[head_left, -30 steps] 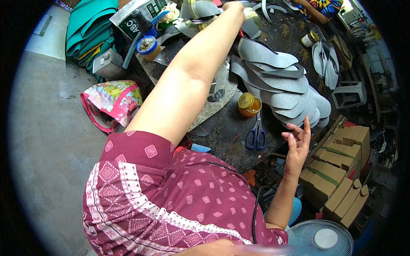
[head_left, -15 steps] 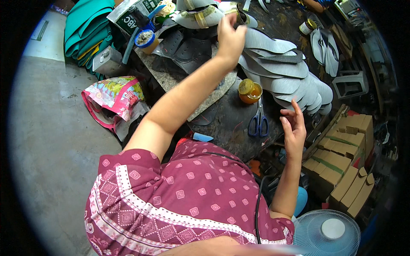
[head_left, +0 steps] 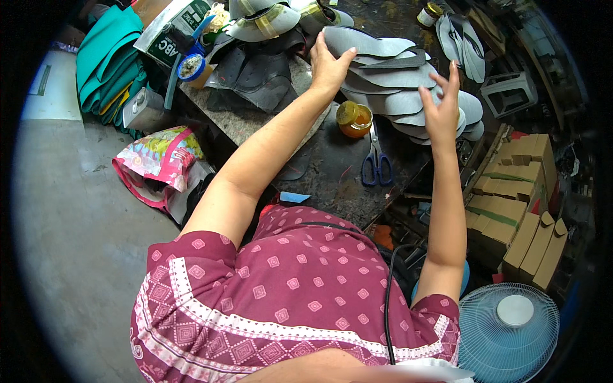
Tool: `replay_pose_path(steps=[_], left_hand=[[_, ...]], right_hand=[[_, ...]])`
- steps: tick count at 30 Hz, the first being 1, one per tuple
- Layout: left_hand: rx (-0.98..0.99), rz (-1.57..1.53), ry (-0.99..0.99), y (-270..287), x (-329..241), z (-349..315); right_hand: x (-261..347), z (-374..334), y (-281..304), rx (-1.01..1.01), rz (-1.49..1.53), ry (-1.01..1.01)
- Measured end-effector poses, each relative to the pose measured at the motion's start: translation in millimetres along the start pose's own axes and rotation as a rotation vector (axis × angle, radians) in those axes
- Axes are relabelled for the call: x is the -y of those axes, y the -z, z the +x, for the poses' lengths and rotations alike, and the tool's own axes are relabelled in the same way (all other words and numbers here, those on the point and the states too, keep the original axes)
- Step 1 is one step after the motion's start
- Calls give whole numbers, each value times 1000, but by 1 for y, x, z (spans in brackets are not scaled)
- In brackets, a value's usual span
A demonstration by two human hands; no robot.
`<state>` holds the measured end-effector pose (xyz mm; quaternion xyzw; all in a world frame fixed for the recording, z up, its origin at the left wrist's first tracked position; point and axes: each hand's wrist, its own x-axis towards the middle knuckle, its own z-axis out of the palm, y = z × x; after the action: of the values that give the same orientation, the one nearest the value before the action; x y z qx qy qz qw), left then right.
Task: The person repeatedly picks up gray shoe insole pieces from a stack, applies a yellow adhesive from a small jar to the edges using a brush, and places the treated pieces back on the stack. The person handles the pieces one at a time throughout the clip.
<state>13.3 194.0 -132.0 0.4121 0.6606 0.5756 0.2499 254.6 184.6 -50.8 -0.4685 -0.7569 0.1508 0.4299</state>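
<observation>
A fanned stack of grey insole-shaped pieces [head_left: 377, 80] lies on the dark worktable. My left hand [head_left: 329, 69] is at the left end of the stack's far pieces, thumb and fingers apart, seemingly touching their edge. Over the right part of the stack, my right hand [head_left: 442, 108] is raised with its fingers spread and nothing in it. Closer to me are a jar of amber liquid [head_left: 354, 120] with a yellowish top and blue-handled scissors [head_left: 377, 163]. Black shaped pieces [head_left: 255, 80] lie left of my left hand, and taped grey curved pieces [head_left: 265, 24] sit beyond it.
At the left are a blue-rimmed tub [head_left: 193, 68], a metal can [head_left: 143, 110], folded green sheets [head_left: 108, 57] and a pink patterned bag [head_left: 159, 159]. Cardboard boxes [head_left: 511, 185] and a fan [head_left: 509, 332] stand at the right. Grey strapped pieces [head_left: 461, 48] lie at the far right.
My left hand has come down from near the taped pieces to the left end of the stack. My right hand has moved forward over the stack's right part. The whole view has shifted slightly.
</observation>
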Motion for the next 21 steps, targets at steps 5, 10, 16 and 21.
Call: replay_pose_path(steps=[5, 10, 16, 21], left_hand=[[-47, -41, 118, -5, 1, 16], [8, -10, 155, -2, 4, 21], [-78, -64, 36, 6, -2, 0], [64, -390, 337, 15, -10, 9]], right_hand=[[-39, 62, -48, -138, -109, -160], [-51, 64, -55, -1, -50, -194], [-35, 4, 27, 135, 373, -195], [-21, -56, 122, 242, 305, -321]])
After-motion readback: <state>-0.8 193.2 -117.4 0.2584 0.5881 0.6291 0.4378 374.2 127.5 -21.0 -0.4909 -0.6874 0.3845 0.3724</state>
